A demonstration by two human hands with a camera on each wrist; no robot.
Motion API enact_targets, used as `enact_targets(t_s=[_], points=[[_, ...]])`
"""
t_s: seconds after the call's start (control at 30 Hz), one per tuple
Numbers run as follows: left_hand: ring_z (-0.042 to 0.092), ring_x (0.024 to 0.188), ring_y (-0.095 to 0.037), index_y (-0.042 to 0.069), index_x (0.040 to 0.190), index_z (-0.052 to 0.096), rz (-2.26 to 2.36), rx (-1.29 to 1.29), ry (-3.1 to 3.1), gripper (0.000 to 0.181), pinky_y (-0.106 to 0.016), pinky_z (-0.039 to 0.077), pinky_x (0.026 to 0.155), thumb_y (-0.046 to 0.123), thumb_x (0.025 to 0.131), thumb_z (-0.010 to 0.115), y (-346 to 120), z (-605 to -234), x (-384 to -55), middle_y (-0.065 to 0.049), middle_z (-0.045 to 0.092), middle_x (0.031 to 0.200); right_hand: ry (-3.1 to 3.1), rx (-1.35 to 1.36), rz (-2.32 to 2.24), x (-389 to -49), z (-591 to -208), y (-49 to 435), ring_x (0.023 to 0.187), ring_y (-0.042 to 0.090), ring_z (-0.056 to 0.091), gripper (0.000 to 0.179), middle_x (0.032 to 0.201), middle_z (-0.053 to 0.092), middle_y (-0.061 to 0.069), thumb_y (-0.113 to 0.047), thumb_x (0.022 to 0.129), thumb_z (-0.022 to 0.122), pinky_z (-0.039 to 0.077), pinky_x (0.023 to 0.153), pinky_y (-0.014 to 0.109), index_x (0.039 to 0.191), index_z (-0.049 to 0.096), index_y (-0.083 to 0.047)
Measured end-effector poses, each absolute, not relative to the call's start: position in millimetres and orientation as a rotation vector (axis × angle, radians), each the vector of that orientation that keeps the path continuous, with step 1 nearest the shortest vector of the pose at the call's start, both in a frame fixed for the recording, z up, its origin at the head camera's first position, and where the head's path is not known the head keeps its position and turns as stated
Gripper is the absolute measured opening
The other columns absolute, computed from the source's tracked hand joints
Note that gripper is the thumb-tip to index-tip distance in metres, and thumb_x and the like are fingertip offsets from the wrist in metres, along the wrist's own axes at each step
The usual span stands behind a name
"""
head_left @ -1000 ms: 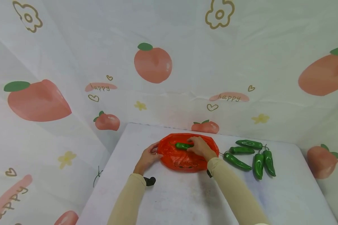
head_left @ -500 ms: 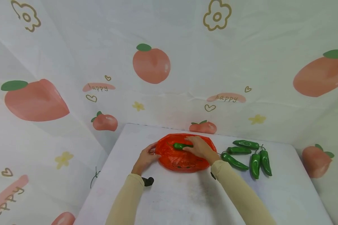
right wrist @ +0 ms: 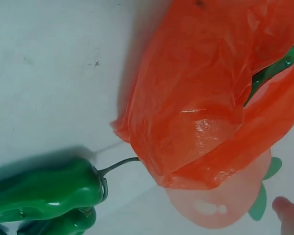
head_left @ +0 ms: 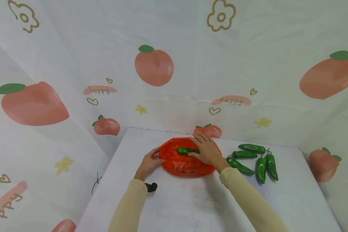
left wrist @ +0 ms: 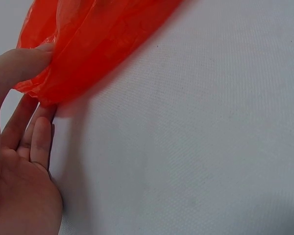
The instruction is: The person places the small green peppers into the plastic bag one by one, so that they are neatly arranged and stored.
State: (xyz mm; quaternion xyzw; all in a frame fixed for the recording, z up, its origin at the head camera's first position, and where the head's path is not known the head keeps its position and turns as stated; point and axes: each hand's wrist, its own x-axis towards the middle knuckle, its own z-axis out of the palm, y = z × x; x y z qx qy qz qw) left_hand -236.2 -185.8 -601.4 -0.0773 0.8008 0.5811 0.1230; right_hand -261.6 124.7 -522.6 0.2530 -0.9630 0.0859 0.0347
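Observation:
A red plastic bag (head_left: 188, 166) lies at the back of the table with its mouth spread. At the bag's left edge, my left hand (head_left: 147, 163) pinches the plastic, thumb on top and fingers beneath, as the left wrist view shows. A green chili pepper (head_left: 184, 150) lies inside the bag's mouth; in the right wrist view a strip of the green pepper (right wrist: 277, 71) shows between the red folds. Over the bag's right part is my right hand (head_left: 207, 150), fingers spread and straight, thumb right at the pepper's right end.
Several green chili peppers (head_left: 261, 167) lie in a group to the right of the bag. One pepper (right wrist: 54, 191) has its stem reaching the bag's edge. Behind the white table (head_left: 177, 206) rises a backdrop (head_left: 174, 109) with printed peaches.
My right hand's fingers have straightened and come off the pepper, reaching toward the bag's far edge. The pepper stays in the bag's mouth. My left hand keeps its hold on the bag.

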Motion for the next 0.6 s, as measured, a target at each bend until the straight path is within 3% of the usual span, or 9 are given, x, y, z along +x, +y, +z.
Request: enact_targets(t_s=[0.23,0.47,0.6], points=[[0.055,0.126,-0.027,0.035,0.147,0.053,1.682,-0.241,2.349,0.067,-0.047,0.049,0.112,0.023,0.087,0.081,-184,-599,-235,-0.005,0.059,0.142,-2.993,0.726,0.221,-260,-527,131,0.157,0.041,0.019,0.093,0.166,0.033,0.011,-0.069,0.088,0.063,0.018,0.126,0.067,0.162,0.029,-0.025],[0.055,0.127,-0.027,0.037,0.146,0.053,1.691,-0.254,2.339,0.067,-0.047,0.049,0.113,0.022,0.087,0.081,-185,-601,-235,-0.005,0.059,0.143,-3.055,0.632,0.223,-258,-534,139,0.157,0.046,0.016,0.100,0.173,0.012,0.015,-0.077,0.086,0.058,0.015,0.124,0.071,0.164,0.022,-0.025],[0.055,0.128,-0.028,0.037,0.147,0.053,1.690,-0.250,2.333,0.068,-0.049,0.048,0.113,0.024,0.086,0.082,-186,-602,-236,-0.006,0.059,0.143,-3.070,0.575,0.285,-256,-534,145,0.157,0.047,0.014,0.100,0.172,0.013,0.017,-0.076,0.087,0.056,0.013,0.124,0.072,0.164,0.022,-0.023]])
